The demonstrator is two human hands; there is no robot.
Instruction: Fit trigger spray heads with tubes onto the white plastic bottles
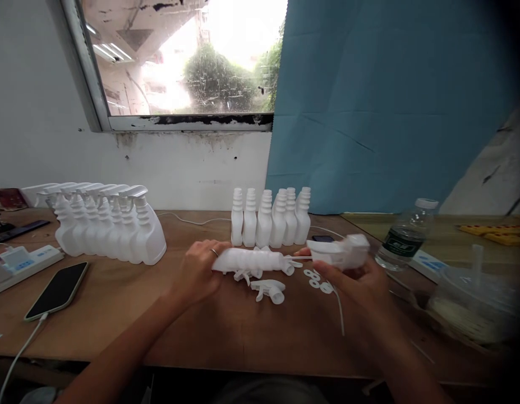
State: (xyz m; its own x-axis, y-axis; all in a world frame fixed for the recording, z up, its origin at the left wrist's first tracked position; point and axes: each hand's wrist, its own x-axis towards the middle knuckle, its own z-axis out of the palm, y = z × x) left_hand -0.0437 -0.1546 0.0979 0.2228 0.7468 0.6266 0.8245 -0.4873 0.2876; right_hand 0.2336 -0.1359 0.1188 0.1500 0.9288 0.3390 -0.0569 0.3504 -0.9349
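Note:
My left hand [203, 266] is closed around the base of a white plastic bottle [253, 260], which lies tilted on its side with its neck toward the right. In my right hand [360, 280] is a white trigger spray head [339, 251], slightly blurred. Its thin dip tube points left at the bottle's mouth; whether the tip is inside I cannot tell. Below the bottle, a loose trigger sprayer [269, 290] lies on the table, with more sprayers partly hidden behind the bottle. Several white ring washers [314, 279] lie beside my right hand.
Several open white bottles [265, 219] stand at the back. A row of bottles with spray heads [110, 224] stands left. A phone [56, 290], a power strip [28, 266], a water bottle [405, 235] and a lidded plastic cup [474, 303] sit on the wooden table [192, 342].

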